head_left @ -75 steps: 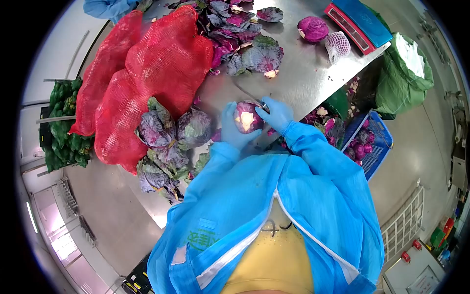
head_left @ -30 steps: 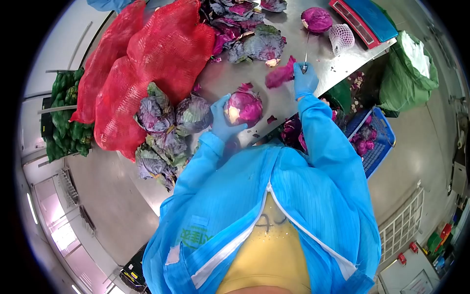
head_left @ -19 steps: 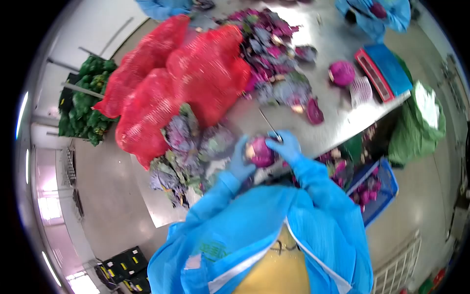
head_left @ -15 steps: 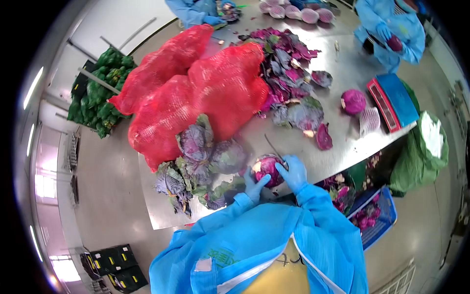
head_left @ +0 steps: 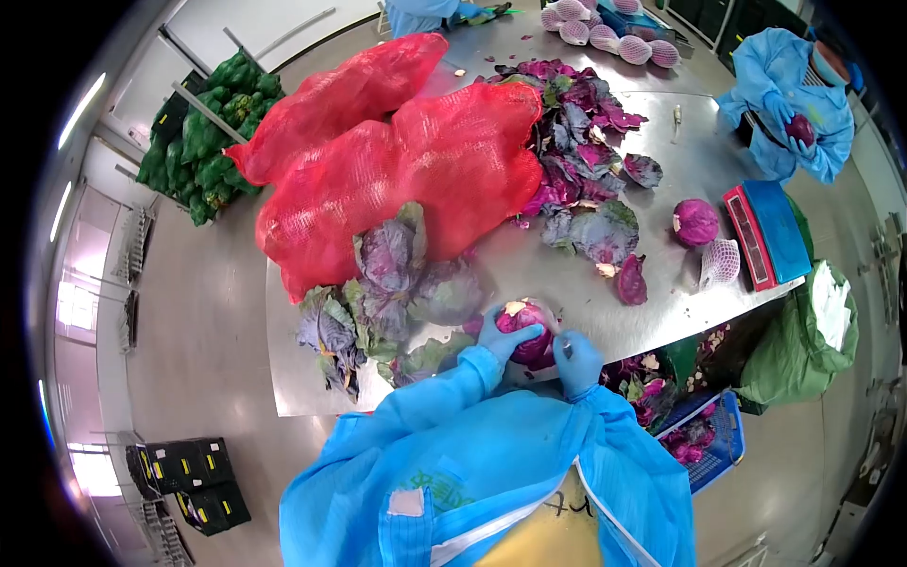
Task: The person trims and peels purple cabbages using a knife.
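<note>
My left hand (head_left: pixel 499 342), in a blue glove, grips a red cabbage (head_left: pixel 529 326) at the table's near edge, its pale cut stem end facing away from me. On the cabbage's right side my right hand (head_left: pixel 578 361), also gloved, is closed around the handle of a knife (head_left: pixel 567 347). The blade is thin and smeared by motion beside the cabbage. Left of my hands lie several untrimmed red cabbages (head_left: pixel 389 260) with their outer leaves. Beyond them rest large red mesh sacks (head_left: pixel 406 170).
Loose purple leaves (head_left: pixel 590 156) are heaped across the steel table (head_left: pixel 491 274). At right stand a trimmed cabbage (head_left: pixel 696 222), a foam net (head_left: pixel 720 263) and a red-blue box (head_left: pixel 767 231). Below the edge sits a blue crate (head_left: pixel 723 444). A co-worker (head_left: pixel 789 104) holds a cabbage.
My right hand has drawn back slightly from the cabbage, and the knife has swung in close to its right side. My left hand has shifted up around the cabbage. The view has also moved.
</note>
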`<control>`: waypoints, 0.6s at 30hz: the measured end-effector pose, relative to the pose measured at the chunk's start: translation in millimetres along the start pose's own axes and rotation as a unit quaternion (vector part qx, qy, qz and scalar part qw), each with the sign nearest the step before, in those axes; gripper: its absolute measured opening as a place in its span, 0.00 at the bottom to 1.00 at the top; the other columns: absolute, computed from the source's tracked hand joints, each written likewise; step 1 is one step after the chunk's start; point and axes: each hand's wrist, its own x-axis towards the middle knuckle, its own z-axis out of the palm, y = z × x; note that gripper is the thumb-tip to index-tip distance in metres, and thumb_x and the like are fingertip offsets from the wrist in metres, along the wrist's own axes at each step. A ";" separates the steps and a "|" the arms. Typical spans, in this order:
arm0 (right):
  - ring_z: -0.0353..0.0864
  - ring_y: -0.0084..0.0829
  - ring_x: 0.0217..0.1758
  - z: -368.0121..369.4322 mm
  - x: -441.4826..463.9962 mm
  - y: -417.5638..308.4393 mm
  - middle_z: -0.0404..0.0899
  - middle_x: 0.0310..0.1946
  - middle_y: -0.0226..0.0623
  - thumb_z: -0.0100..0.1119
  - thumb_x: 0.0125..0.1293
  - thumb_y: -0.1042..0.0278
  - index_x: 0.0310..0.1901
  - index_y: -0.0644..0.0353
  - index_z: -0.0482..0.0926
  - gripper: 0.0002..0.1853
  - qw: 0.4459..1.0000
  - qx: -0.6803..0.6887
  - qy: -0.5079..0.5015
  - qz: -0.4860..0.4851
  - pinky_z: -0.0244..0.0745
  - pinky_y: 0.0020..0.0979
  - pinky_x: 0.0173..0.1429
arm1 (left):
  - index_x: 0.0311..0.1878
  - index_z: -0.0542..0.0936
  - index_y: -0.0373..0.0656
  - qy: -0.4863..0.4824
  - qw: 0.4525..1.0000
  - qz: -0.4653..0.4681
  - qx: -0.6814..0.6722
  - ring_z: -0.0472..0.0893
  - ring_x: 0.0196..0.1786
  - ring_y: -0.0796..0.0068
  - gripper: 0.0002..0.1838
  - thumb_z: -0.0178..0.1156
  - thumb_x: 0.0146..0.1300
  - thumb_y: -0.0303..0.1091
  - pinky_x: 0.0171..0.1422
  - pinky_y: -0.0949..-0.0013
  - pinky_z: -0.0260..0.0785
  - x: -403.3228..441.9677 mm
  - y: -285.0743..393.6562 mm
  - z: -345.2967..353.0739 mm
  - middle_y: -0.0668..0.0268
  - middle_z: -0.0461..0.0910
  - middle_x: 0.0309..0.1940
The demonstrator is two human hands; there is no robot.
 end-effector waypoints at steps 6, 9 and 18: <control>0.75 0.30 0.25 -14.7 34.5 43.8 0.76 0.24 0.39 0.60 0.61 0.63 0.36 0.61 0.77 0.09 0.975 0.098 0.113 0.165 0.70 0.33 0.32 | 0.62 0.61 0.44 -0.025 0.968 -0.081 -0.235 0.75 0.54 0.64 0.48 0.78 0.38 0.40 0.59 0.62 0.71 13.6 -20.0 -12.6 0.58 0.69 0.55; 0.75 0.29 0.27 -24.1 72.7 48.3 0.78 0.26 0.38 0.60 0.62 0.62 0.37 0.62 0.77 0.11 0.972 0.062 0.133 0.183 0.71 0.34 0.34 | 0.63 0.61 0.44 -0.017 0.984 0.013 -0.176 0.73 0.56 0.62 0.49 0.79 0.36 0.40 0.61 0.62 0.68 27.8 -40.3 -15.2 0.59 0.69 0.55; 0.80 0.39 0.42 -26.5 76.9 4.3 0.80 0.42 0.44 0.61 0.62 0.56 0.60 0.45 0.72 0.24 0.992 0.109 -0.033 0.048 0.75 0.33 0.48 | 0.64 0.59 0.37 -0.066 0.930 0.303 0.195 0.67 0.60 0.58 0.61 0.81 0.23 0.46 0.67 0.60 0.61 18.7 -8.0 -7.4 0.54 0.64 0.56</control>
